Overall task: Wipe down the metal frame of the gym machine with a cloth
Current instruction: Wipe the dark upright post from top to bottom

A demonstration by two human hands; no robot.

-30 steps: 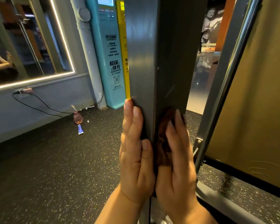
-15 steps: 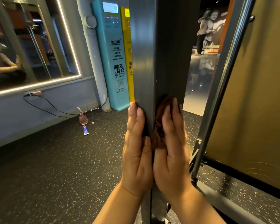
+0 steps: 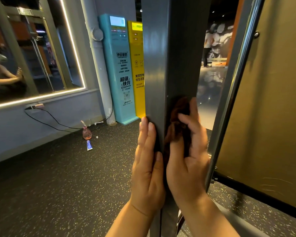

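Centrally, dark grey square metal upright post (image 3: 159, 65) running vertical; left hand (image 3: 147, 168) lying flat on left face, fingers straight; right hand (image 3: 186, 165) curling fingers over bunched dark brown cloth (image 3: 180, 106), pressing it on right face; stroke likely following post axis.

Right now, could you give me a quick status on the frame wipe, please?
Left hand flat on the frame post. Right hand holding brown cloth against its right face. Nothing blocking the post above.
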